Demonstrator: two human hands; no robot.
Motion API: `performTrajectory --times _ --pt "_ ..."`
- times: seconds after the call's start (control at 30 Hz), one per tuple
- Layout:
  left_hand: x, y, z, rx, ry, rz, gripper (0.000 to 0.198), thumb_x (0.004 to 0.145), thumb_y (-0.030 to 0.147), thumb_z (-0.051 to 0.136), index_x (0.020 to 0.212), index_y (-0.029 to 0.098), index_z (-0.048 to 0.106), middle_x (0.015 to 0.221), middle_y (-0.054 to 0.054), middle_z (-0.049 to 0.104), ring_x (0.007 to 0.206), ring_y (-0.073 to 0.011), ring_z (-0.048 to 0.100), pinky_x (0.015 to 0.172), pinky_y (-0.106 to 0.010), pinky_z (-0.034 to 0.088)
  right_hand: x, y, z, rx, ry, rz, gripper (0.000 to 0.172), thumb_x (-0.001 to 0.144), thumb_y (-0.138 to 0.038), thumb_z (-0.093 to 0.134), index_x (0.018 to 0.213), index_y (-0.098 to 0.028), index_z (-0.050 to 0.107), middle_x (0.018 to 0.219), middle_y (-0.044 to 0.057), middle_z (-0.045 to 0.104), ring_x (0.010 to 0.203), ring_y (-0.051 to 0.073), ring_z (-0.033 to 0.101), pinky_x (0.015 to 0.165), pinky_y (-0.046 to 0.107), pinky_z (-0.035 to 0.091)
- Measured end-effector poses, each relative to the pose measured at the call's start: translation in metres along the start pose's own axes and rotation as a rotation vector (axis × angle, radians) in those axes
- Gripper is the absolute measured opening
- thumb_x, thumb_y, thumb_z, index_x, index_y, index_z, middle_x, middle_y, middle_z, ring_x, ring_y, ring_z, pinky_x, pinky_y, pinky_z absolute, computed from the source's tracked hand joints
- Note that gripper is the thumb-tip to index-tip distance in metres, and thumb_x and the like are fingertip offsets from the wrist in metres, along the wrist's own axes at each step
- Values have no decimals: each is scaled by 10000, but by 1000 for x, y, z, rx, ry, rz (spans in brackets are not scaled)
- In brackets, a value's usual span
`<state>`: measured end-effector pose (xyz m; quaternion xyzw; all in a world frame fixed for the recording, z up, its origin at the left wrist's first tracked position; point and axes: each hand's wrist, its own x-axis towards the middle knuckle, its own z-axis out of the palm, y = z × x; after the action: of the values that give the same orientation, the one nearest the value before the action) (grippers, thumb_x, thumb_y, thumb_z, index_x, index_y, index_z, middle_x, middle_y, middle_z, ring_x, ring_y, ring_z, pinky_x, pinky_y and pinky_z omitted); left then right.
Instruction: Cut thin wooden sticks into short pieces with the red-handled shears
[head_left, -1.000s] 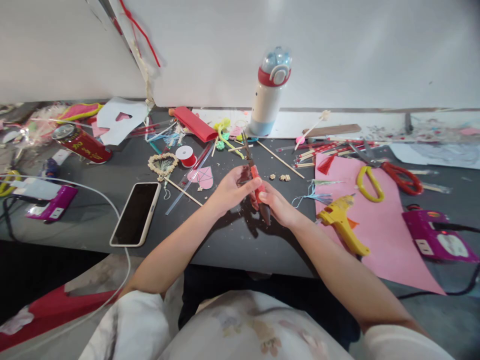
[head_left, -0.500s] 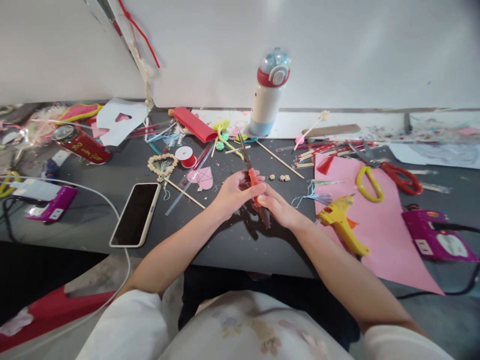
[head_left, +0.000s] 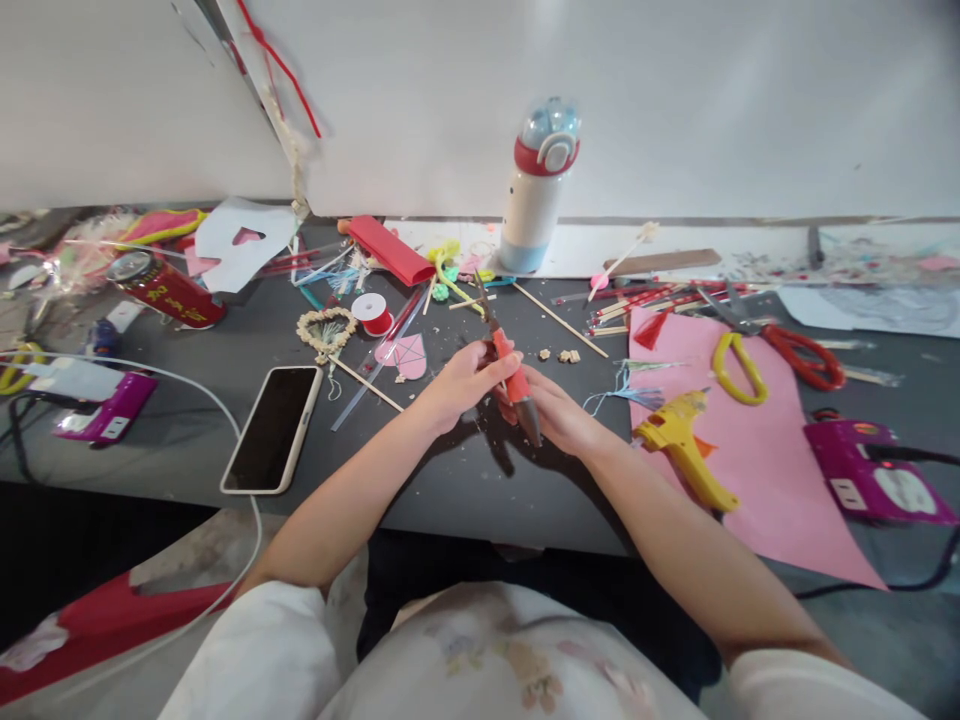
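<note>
Long-nose pliers [head_left: 514, 375] with red grips and dark handle ends point away from me over the grey table, thin jaws toward the bottle. My left hand [head_left: 469, 385] is closed round their red grip, with its thumb lying on top. From the other side my right hand [head_left: 559, 410] holds the same grips, its fingers curled beneath and partly hidden by the handles. Small beige bits [head_left: 562, 356] lie just beyond my right hand. A pink paper heart [head_left: 409, 356] and a thin wooden stick [head_left: 364, 380] are beside my left hand.
A bottle [head_left: 531, 200] stands at the back. On the right are a yellow glue gun [head_left: 686, 450], pink paper [head_left: 772, 480], scissors [head_left: 802, 355] and a purple power strip [head_left: 874, 470]. A phone [head_left: 271, 430], ribbon spool [head_left: 372, 313] and can [head_left: 169, 290] are left.
The pliers have turned in my hands, so more of the grips and dark handle ends show. My right thumb has come off the top of the handle.
</note>
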<state>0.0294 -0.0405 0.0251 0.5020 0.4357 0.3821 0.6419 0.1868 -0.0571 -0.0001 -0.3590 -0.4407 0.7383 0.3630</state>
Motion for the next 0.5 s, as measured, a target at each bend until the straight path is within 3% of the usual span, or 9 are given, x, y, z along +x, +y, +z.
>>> performTrajectory --times 0.1,0.17,0.27,0.37,0.5 --pt "7 -1 -11 34 85 112 562 815 648 631 1101 166 590 1114 -129 686 1015 -243 685 807 -378 586 0 2 -2 52 -4 25 300 806 -433 654 956 -205 530 732 -37 468 623 109 436 602 270 361" --pt "11 -2 -21 108 245 209 509 862 586 606 1176 188 555 1214 -133 649 1048 -227 670 805 -358 582 0 4 -3 45 -12 26 313 818 -436 651 993 -202 536 727 -40 464 610 106 432 588 268 356" --pt "13 0 -33 416 456 438 472 865 444 660 1250 205 526 1254 -126 617 1047 -203 650 825 -339 563 0 7 -3 -1 -24 -12 319 837 -414 638 1058 -199 558 774 -24 505 636 109 454 581 264 370" --pt "10 4 -40 779 561 628 306 880 315 651 1163 204 613 1159 -93 652 1049 -204 630 896 -358 535 -1 8 -2 -45 -45 -18 336 827 -377 644 1094 -189 565 791 -18 516 652 110 459 575 256 364" --pt "5 7 -43 981 615 671 158 933 269 570 1004 223 703 1007 -52 716 988 -193 642 933 -363 508 -2 9 -3 -82 -93 -10 328 841 -374 617 1103 -185 560 794 -15 508 647 113 449 579 261 359"
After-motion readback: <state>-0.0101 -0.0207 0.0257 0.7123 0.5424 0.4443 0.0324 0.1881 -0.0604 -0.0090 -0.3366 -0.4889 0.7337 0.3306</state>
